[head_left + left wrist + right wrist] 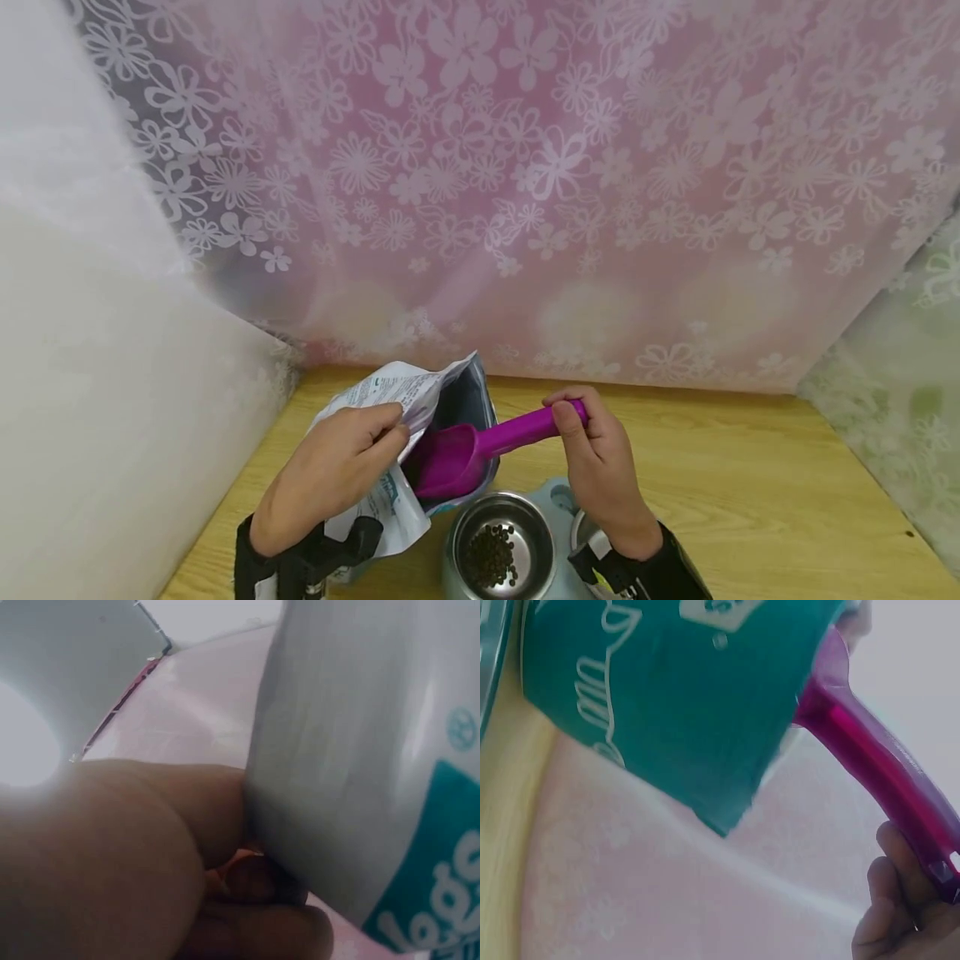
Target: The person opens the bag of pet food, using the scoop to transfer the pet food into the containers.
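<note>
My left hand (pixel 337 467) grips the upper edge of a white and teal pet food bag (pixel 401 517), whose mouth gapes to the right. In the left wrist view the thumb and fingers pinch the side of the bag (pixel 337 765). A purple scoop (pixel 517 433) reaches into the mouth, its bowl partly inside and the tip hidden. My right hand (pixel 603 467) holds the end of the scoop's handle. The right wrist view shows fingers curled about the handle (pixel 900 780), beside the teal face of the bag (pixel 667 712).
Below the bag's mouth stands a steel bowl (pixel 542 542) with brown kibble (pixel 491 556) in it, set in a pale blue holder (pixel 551 500). A second steel bowl (pixel 582 533) is partly hidden by my right wrist. A pink flowered curtain (pixel 525 250) hangs behind the wooden table (pixel 765 492).
</note>
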`<state>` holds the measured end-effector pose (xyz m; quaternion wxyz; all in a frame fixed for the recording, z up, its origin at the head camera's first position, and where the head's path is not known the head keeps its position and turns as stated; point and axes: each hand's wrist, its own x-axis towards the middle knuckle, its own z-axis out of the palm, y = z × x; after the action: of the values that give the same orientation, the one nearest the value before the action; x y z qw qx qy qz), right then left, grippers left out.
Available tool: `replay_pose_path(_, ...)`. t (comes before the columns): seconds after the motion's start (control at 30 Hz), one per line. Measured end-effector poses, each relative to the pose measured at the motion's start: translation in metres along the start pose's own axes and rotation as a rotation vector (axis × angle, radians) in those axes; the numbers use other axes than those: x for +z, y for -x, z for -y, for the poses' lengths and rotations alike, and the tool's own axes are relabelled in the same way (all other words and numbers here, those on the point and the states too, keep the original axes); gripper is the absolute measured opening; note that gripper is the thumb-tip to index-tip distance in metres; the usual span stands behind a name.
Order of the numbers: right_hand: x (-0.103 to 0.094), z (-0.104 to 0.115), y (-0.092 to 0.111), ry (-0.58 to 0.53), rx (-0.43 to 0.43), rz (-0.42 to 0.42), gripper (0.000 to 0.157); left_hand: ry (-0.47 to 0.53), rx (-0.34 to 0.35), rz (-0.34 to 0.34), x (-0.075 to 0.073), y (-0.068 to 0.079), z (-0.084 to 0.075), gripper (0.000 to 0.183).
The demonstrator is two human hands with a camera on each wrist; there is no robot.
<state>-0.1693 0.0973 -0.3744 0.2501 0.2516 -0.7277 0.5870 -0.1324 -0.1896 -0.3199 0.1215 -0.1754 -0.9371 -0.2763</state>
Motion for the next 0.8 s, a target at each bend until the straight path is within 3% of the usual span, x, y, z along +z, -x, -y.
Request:
replay_pose_path(0.13, -0.010, -0.003, -0.004, -0.005, -0.018, -0.041, 0.020, 0.002, -0.009, 0.011, -0.001, -0.001, 0.000, 0.035)
replay_pose_path(0.37, -0.018, -0.011, -0.008, 0.021, -0.156, -0.090, 0.027, 0.008, 0.001, 0.022, -0.002, 0.000, 0.000, 0.035)
replay_pose_path(0.8, -0.031, -0.011, -0.008, 0.069, -0.048, -0.236, 0.031, 0.025, 0.018, 0.025, -0.002, 0.001, -0.002, 0.036)
